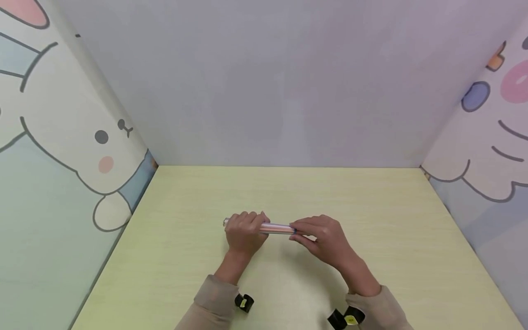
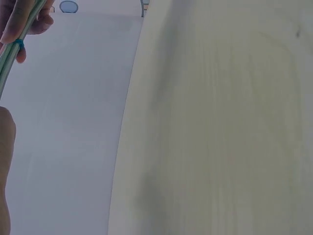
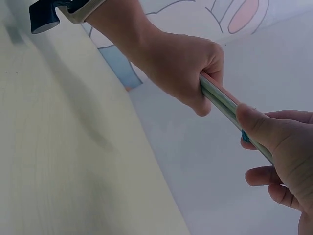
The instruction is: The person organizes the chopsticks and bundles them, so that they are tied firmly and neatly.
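A bundle of slim, pastel-coloured sticks [image 1: 278, 228] is held level above the table, its exact kind too small to tell. My left hand [image 1: 244, 233] grips the bundle near its left end in a fist, and a short tip sticks out beyond it. At the other end my right hand [image 1: 323, 238] pinches the bundle between thumb and fingers. There a teal band [image 3: 245, 136] goes around the sticks, partly covered by the right fingers. In the left wrist view the right hand [image 2: 22, 19] and the banded end show at the upper left corner.
Below the hands lies a pale yellow table [image 1: 198, 192]. A plain grey wall [image 1: 284, 91] stands behind it, with cartoon-printed panels [image 1: 49, 229] at both sides. Black wrist straps [image 1: 244, 303] sit by the beige sleeves [image 1: 216, 298].
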The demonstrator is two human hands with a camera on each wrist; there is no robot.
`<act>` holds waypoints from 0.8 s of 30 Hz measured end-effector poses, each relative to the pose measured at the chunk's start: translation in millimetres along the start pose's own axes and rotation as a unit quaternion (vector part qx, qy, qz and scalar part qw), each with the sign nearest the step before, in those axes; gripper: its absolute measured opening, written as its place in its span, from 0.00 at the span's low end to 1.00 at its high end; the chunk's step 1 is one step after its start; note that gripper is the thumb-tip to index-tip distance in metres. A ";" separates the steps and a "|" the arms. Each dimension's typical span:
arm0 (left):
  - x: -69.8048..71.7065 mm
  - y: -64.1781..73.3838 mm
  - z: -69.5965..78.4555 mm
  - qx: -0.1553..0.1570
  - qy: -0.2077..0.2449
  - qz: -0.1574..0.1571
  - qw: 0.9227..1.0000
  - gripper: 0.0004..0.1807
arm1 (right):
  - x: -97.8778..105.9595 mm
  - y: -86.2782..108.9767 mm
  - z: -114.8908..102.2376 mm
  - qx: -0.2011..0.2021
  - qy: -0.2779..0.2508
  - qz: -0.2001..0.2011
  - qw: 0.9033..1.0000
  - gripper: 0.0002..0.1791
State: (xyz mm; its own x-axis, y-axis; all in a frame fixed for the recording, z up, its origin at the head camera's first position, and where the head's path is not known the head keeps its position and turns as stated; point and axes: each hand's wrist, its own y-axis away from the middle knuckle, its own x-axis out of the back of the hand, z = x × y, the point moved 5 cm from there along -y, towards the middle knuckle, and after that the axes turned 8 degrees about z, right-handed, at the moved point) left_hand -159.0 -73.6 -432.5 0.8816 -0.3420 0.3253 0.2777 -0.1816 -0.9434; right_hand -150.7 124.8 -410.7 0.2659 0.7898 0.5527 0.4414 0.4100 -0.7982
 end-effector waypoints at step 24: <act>2.6 -6.4 0.6 0.007 -0.008 0.007 1.000 0.14 | 4.1 -8.6 -11.6 0.024 0.070 -0.017 0.997 0.19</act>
State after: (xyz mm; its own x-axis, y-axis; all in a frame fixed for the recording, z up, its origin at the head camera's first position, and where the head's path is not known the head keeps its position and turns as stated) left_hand -158.2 -72.9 -425.7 0.8916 -0.3287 0.3115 0.2709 -0.1641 -0.9485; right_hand -143.4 119.2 -398.8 0.3703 0.7055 0.6042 0.4110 0.4589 -0.7877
